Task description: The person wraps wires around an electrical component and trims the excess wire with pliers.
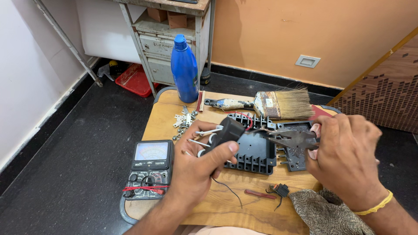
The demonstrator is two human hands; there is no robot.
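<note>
My left hand (pixel 198 167) grips a small black plastic block (pixel 227 132) with white wires (pixel 204 133) sticking out to its left. My right hand (pixel 344 154) holds dark metal pliers (pixel 291 139), their jaws pointing left toward the block, a short gap away. Both hands hover over a black plastic housing with slotted edges (pixel 254 152) lying on a low wooden table (pixel 161 122).
An analog multimeter (pixel 149 169) sits at the table's left. Loose metal parts (pixel 183 122), a paintbrush (pixel 265 104) and a blue bottle (pixel 184 69) stand at the back. A small black switch (pixel 281 189), a red strip (pixel 259 194) and a grey cloth (pixel 326 213) lie in front.
</note>
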